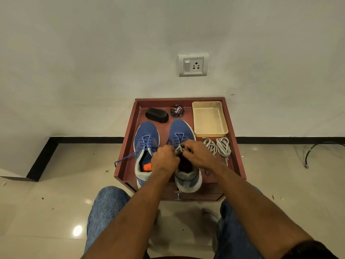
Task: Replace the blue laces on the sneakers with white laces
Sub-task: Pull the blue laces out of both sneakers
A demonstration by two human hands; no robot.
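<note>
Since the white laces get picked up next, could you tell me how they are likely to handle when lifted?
The white laces lie in two loose coils on the red table, so they probably lift limp and light, uncoiling as they rise. Their trailing ends would likely dangle and could snag.

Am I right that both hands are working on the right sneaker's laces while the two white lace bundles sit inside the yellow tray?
Not quite. The head view shows the white lace bundles on the red table, in front of the yellow tray, which holds nothing. The rest stands.
</note>
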